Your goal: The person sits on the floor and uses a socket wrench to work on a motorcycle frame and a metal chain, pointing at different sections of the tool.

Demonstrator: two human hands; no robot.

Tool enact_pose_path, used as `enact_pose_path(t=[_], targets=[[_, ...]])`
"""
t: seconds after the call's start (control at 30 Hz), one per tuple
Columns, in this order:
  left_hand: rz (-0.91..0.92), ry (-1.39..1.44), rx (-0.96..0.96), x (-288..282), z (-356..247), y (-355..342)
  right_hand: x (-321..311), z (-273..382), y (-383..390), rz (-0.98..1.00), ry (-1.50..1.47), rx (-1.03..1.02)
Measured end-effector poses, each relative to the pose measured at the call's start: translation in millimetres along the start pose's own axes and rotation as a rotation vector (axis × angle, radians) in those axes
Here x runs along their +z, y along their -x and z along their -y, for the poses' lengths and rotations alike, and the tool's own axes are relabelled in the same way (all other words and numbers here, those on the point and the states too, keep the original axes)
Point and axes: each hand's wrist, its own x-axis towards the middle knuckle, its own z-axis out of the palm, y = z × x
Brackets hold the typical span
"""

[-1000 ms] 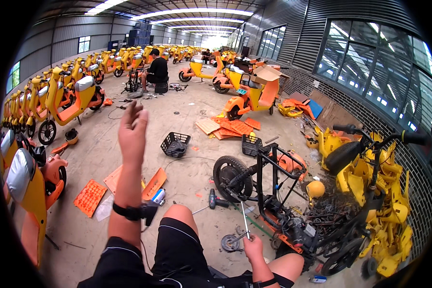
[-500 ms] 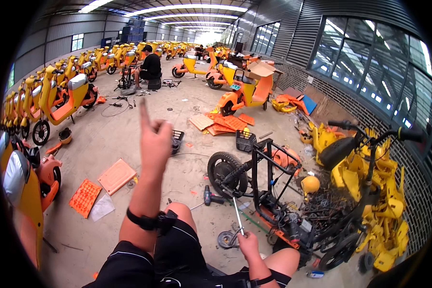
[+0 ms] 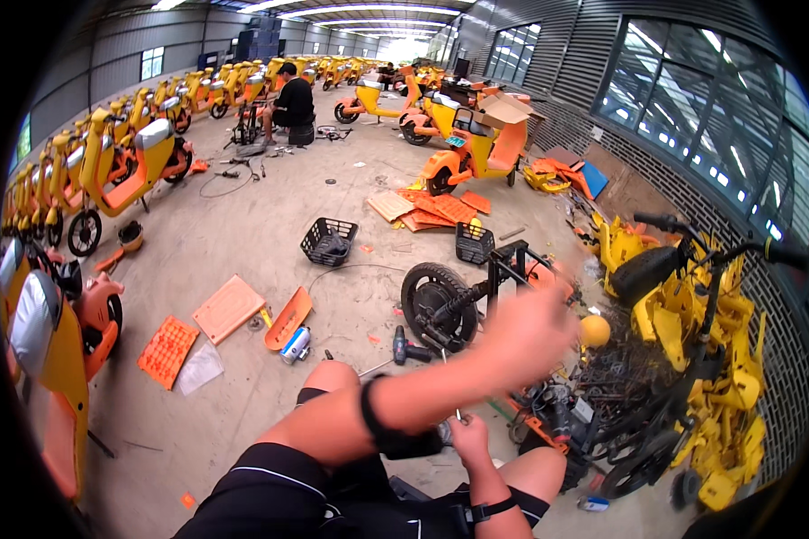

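Note:
My left hand [image 3: 535,337] is stretched across to the right, smeared by motion, in front of the stripped black scooter frame [image 3: 493,287]. Its fingers are too blurred to read. Low in the view my right hand [image 3: 469,440] is closed around the near end of a long silver wrench [image 3: 461,416]. My left forearm hides the wrench's middle, while its far end shows close to the hub of the frame's black wheel [image 3: 439,310]. On the floor left of that wheel lies a cordless drill [image 3: 410,347].
Yellow scooter panels [image 3: 719,422] are heaped at the right. Black baskets [image 3: 329,242], orange panels [image 3: 229,308] and a spray can [image 3: 296,345] lie on the floor ahead and left. Rows of yellow scooters [image 3: 139,166] line the left. A person [image 3: 292,103] sits farther off.
My left hand, raised with its index finger pointing up, has swung down and right over the scooter frame. My right hand keeps the wrench. The view has shifted slightly.

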Motion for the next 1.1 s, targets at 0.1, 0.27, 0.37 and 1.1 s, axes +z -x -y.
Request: enact_pose_path(t=[0.1,0.27,0.37,1.1], targets=[[0.236,-0.14,0.21,70.0,-12.3,-1.1,-3.2,-4.8,0.5,-0.017,-0.614,-0.149],[0.504,-0.339,0.286,123.1,105.9,34.3,-37.2,-25.6,-8.6,-0.075,0.231,-0.276],[0.583,-0.257,0.009,128.2,192.7,73.2,-60.4,-49.4,-8.1,-0.161,0.342,0.05],[0.466,0.136,-0.299,110.7,230.5,102.8,-93.4,87.8,-6.6,0.0,0.406,-0.228]])
